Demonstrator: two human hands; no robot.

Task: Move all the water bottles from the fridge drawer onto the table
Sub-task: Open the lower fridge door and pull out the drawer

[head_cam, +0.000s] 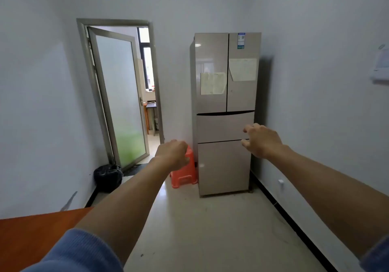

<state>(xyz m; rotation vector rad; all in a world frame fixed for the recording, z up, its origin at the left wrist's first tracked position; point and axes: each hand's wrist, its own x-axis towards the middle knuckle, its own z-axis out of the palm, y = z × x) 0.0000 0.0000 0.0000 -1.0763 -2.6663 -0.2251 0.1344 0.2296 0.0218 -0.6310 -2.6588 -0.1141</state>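
A tall beige fridge stands against the far wall, with two upper doors and two drawers below, all closed. The upper drawer lies just under the doors. No water bottles show. Both my arms reach forward, well short of the fridge. My right hand hovers in front of the drawers' right side, fingers loosely curled, holding nothing. My left hand hangs in the air in front of the stool, fingers curled down and empty. A corner of the reddish-brown table shows at the lower left.
An orange plastic stool stands left of the fridge. A black bin bag sits by the left wall near an open frosted-glass door. Pale floor stretches between me and the fridge.
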